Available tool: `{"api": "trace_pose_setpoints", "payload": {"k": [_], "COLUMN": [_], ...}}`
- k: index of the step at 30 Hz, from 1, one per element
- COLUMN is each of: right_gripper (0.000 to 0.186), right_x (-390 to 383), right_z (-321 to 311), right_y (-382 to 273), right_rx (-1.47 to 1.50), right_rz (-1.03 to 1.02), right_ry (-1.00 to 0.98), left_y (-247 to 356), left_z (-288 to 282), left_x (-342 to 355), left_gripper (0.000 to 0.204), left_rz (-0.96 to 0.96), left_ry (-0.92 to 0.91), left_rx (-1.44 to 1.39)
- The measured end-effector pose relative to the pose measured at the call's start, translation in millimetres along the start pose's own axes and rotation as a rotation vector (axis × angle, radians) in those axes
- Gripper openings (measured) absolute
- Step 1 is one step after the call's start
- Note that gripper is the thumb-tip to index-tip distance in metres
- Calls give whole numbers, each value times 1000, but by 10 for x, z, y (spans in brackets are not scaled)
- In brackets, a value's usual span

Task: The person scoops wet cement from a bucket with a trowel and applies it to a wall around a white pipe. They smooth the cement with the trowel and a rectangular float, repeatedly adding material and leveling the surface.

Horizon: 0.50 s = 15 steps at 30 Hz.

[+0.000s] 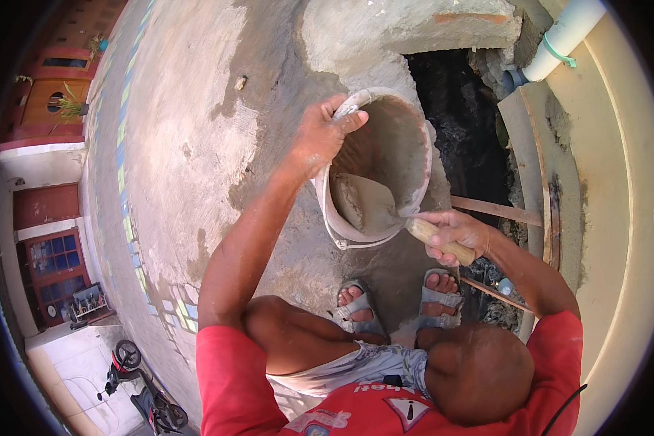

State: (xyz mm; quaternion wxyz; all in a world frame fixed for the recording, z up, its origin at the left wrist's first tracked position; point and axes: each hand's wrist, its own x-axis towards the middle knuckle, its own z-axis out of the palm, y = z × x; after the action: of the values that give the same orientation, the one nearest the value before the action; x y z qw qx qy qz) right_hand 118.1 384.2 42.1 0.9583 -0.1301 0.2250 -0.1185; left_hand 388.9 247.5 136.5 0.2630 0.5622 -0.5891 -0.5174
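Observation:
My left hand (325,133) grips the rim of a mortar-smeared bucket (371,94), thumb over the edge, and the bucket tilts so its mouth faces me. In my right hand (454,234) is a trowel (443,242), held by its wooden handle with the fingers closed round it. Its blade reaches inside the bucket near the lower rim, with a lump of wet grey mortar (349,200) beside or on it. More mortar coats the inner wall. A wire bail handle (339,243) hangs at the bucket's near side.
An open drain (461,109) with dark water runs to the right of the bucket, crossed by wooden strips (498,210). A white pipe (565,38) comes down at the upper right beside a cream wall (610,182). Broken concrete (414,25) edges the drain. A motorcycle (149,396) stands far left.

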Motion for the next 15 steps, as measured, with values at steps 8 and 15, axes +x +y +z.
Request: {"api": "trace_pose_setpoints", "payload": {"k": [8,15], "right_gripper": [74,67], "right_x": [-1088,-1782], "right_z": [354,494], "right_y": [77,-116], "right_rx": [-44,-757], "right_rz": [-343,-691], "right_ry": [310,1224], "left_y": [-130,-90], "left_z": [-266,-311], "left_x": [80,68], "left_gripper": [28,29], "left_rz": [-112,-109], "left_ry": [-43,-69], "left_rx": [-393,-402]}}
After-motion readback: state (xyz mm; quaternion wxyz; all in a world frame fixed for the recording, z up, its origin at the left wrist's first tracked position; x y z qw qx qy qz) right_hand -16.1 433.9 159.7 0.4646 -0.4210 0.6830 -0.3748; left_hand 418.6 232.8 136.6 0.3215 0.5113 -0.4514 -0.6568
